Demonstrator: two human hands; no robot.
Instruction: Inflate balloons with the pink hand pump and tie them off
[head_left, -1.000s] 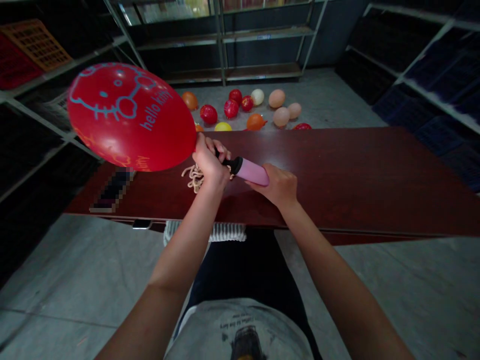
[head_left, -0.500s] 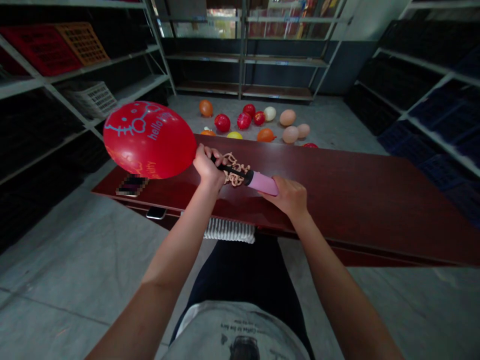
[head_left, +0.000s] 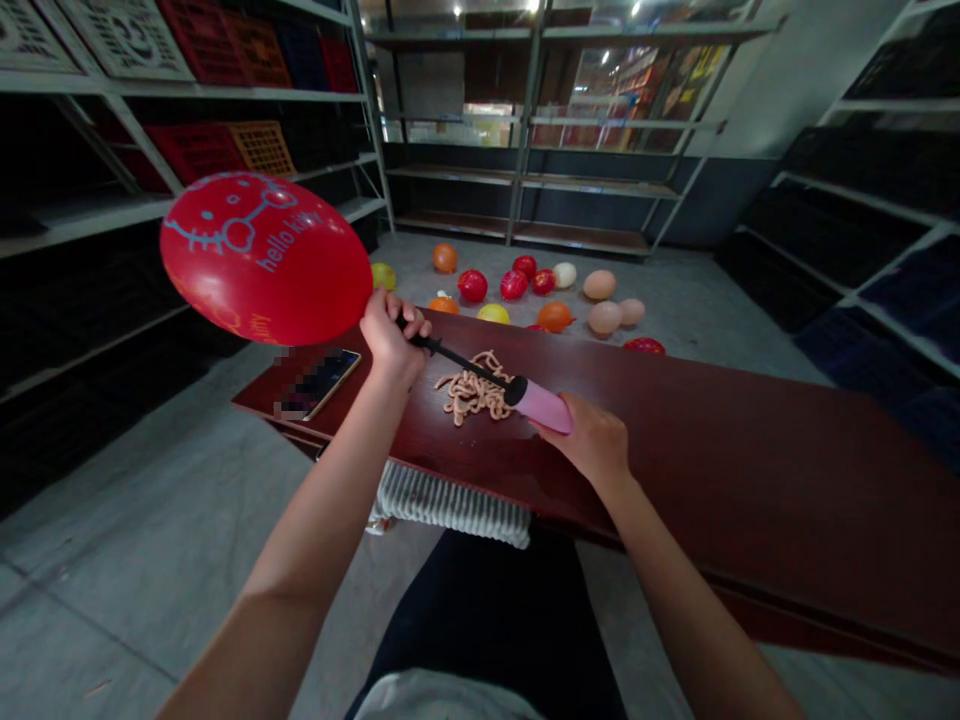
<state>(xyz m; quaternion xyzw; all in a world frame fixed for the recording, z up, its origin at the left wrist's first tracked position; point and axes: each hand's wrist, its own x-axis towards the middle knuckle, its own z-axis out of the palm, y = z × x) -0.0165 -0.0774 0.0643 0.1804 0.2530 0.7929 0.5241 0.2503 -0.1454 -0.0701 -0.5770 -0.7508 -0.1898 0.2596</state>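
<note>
A dark red counter (head_left: 712, 440) fills my view's middle. The red balloon (head_left: 262, 265) floats left of my left hand (head_left: 394, 335), long axis nearly level, neck rightward. Closed fingers there grip the front of the pump (head_left: 516, 390), which slants up-left; my right hand (head_left: 596, 435) wraps its pink barrel. Beige strands (head_left: 469, 400) lie beneath.

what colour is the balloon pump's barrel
The barrel is pink, with a black end cap; the head view shows it best.
</note>
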